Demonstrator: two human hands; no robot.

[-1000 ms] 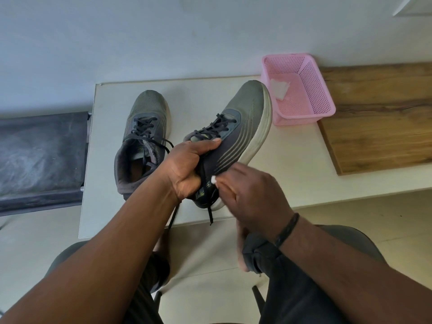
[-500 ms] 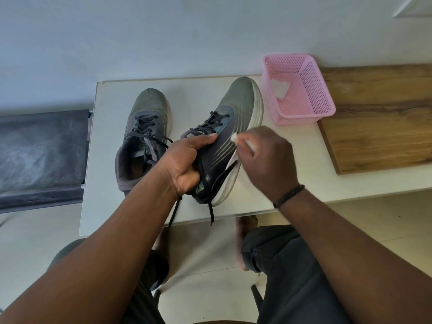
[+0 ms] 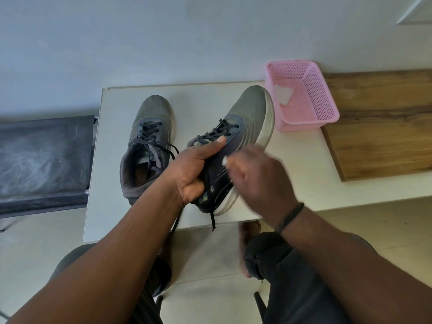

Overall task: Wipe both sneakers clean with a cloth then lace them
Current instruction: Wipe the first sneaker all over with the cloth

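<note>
Two grey-green sneakers with dark laces are on a white table [image 3: 117, 160]. The left sneaker [image 3: 149, 136] stands flat. The right sneaker [image 3: 247, 122] is tilted onto its side, and my left hand [image 3: 194, 169] grips it around the collar. My right hand [image 3: 259, 178], blurred by motion, pinches a small white cloth [image 3: 225, 160] against the sneaker's dark side panel. Loose lace ends [image 3: 212, 218] hang off the table's near edge.
A pink mesh basket [image 3: 311, 118] holding a white scrap stands at the table's back right. A wooden board [image 3: 383, 127] lies to the right, a dark bench [image 3: 44, 160] to the left. My knees are below the table edge.
My right hand has drawn the cloth back along the sneaker's side, from mid-shoe toward the heel. The sneaker has tipped further, showing more sole. My left hand keeps its grip.
</note>
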